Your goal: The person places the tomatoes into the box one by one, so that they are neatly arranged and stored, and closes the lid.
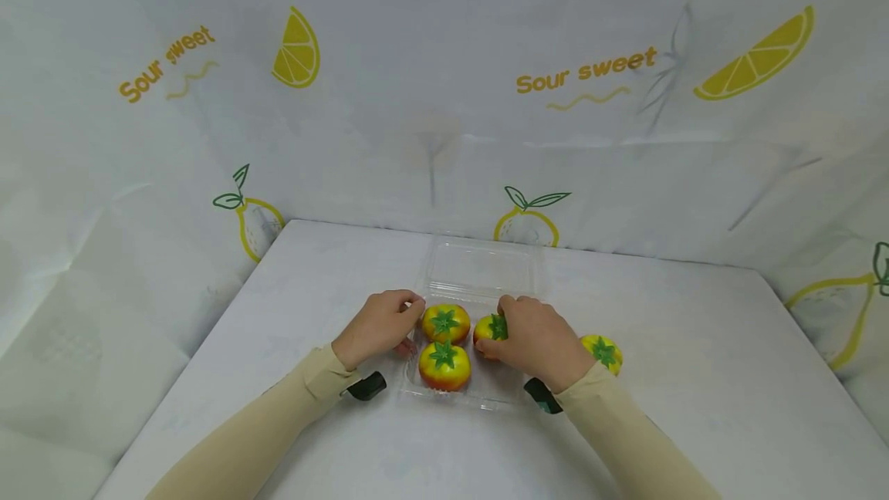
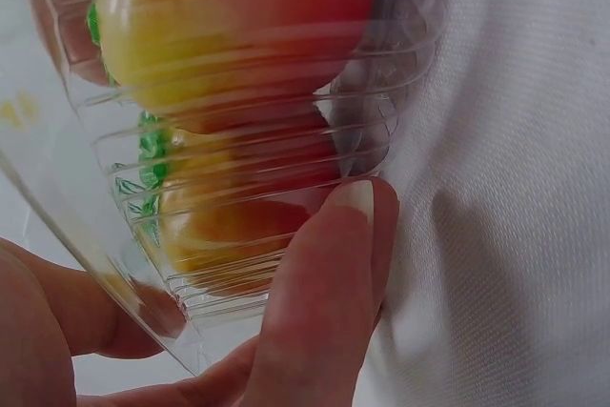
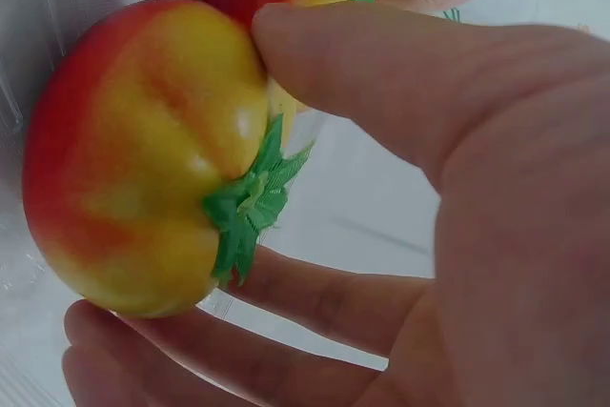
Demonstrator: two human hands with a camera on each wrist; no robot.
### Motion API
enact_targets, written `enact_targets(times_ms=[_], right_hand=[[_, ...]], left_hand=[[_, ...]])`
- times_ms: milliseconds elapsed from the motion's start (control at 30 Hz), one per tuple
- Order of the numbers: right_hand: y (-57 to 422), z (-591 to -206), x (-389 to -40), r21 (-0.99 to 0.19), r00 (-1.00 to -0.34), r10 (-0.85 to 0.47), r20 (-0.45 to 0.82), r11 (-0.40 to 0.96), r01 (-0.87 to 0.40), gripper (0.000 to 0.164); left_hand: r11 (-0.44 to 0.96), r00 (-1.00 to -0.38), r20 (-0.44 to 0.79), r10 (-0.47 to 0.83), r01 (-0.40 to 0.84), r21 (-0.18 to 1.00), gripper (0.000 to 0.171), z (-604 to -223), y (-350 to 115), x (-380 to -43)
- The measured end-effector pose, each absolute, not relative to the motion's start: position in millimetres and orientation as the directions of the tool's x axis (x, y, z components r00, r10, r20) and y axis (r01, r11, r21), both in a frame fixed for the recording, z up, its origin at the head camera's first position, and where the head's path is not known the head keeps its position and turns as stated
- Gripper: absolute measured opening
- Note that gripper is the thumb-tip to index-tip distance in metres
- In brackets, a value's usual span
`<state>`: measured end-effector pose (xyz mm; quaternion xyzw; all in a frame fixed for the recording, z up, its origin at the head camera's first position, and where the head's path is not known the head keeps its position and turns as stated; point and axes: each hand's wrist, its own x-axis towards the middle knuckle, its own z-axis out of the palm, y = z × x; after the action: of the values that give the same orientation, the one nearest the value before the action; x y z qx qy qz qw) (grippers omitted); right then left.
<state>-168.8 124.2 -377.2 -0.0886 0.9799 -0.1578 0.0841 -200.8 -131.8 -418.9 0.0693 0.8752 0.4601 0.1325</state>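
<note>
At left, a person's left hand (image 1: 385, 324) grips the left side of one clear plastic container (image 1: 496, 388), thumb against its ribbed wall. Four yellow-and-red tomato-like fruits are in view. Two stand inside the container's left half, the rear fruit (image 1: 446, 321) just behind the front fruit (image 1: 444, 370), green leafy tops up; one lid (image 1: 482, 268) lies open behind them. Right of the pair, the third fruit (image 3: 143, 159) is over the container's right half, grasped by the right hand (image 1: 542, 334): it sits between thumb and fingers, leafy top toward the palm. Whether it touches the base cannot be told. At far right, the fourth fruit (image 1: 603, 353) rests on the white table (image 1: 694, 330), outside the container, beyond the right wrist.
</note>
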Motion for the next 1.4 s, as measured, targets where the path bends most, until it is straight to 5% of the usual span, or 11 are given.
enact_targets(times_ms=[800, 1400], right_hand=[[138, -368, -167, -0.312, -0.976, -0.186, -0.110, 0.939, -0.144, 0.060], [223, -352, -155, -0.405, -0.978, -0.204, 0.054, 0.890, -0.208, 0.051]], left_hand=[[0.564, -0.953, -0.172, 0.250, -0.001, 0.826, 0.036, -418, -126, -202], [0.557, -0.959, -0.184, 0.214, -0.035, 0.830, 0.038, -419, -130, -201]])
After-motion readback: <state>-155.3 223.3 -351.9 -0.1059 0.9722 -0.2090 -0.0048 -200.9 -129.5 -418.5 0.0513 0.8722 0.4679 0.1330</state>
